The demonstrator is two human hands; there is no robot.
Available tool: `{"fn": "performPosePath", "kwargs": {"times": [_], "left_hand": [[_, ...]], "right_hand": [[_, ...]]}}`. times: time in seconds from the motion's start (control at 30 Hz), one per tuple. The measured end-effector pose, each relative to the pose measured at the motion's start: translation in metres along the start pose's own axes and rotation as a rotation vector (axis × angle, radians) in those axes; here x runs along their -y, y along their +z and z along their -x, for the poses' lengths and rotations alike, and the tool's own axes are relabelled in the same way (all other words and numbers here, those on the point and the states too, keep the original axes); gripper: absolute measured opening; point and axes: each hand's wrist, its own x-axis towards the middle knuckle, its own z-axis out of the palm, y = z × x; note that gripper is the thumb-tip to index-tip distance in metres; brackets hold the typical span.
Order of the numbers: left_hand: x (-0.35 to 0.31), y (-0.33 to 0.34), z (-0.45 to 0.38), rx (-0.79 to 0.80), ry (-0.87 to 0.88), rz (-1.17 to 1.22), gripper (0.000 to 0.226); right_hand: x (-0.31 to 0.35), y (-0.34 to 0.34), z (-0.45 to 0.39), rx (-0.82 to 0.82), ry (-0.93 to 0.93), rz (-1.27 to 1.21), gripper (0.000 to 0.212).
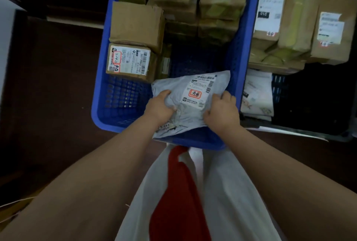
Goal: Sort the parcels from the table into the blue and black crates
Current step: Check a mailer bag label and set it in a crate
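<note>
A grey poly mailer [190, 103] with a white label and a red mark sits over the near end of the blue crate [100, 109]. My left hand [159, 108] grips its left side. Its right edge is held by my right hand [222, 113], fingers curled over it. Several brown cardboard parcels [135, 26] fill the far part of the blue crate. To the right stands the black crate [301, 130], holding more brown parcels [297, 28] and a white soft parcel [257, 95].
Dark floor [54, 90] lies to the left of the blue crate. A white and red garment [179, 198] hangs below my arms. Something pale shows at the far left edge [5, 47]. The blue crate's near left floor is bare mesh [123, 93].
</note>
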Motion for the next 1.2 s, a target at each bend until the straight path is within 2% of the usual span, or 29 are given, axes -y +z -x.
{"fn": "performPosePath", "kwargs": {"times": [0.17,0.33,0.43,0.53,0.77,0.87,1.0,1.2], "left_hand": [[0.009,0.005,-0.034,0.080,0.050,-0.110,0.059],[0.019,0.020,-0.068,0.119,0.036,-0.168,0.065],[0.028,0.031,-0.079,0.219,-0.030,-0.249,0.071],[0.030,0.034,-0.078,0.264,-0.085,-0.351,0.081],[-0.004,0.013,-0.043,0.174,0.156,-0.320,0.065],[-0.023,-0.003,-0.022,0.134,0.235,-0.355,0.060],[-0.045,-0.021,0.008,0.102,0.329,-0.441,0.054],[-0.086,-0.034,0.039,0.068,0.494,-0.700,0.046]], "right_hand": [[0.011,0.034,-0.023,0.163,0.160,-0.019,0.051],[0.009,0.062,-0.051,0.240,0.247,-0.048,0.062],[0.004,0.074,-0.060,0.380,0.278,-0.055,0.073],[0.003,0.076,-0.058,0.456,0.273,-0.041,0.069],[0.014,0.034,-0.034,0.239,0.175,-0.089,0.045],[0.022,0.010,-0.017,0.164,0.155,-0.104,0.047],[0.031,-0.015,0.011,0.089,0.147,-0.110,0.046],[0.020,-0.054,0.051,-0.060,0.153,-0.063,0.040]]}}
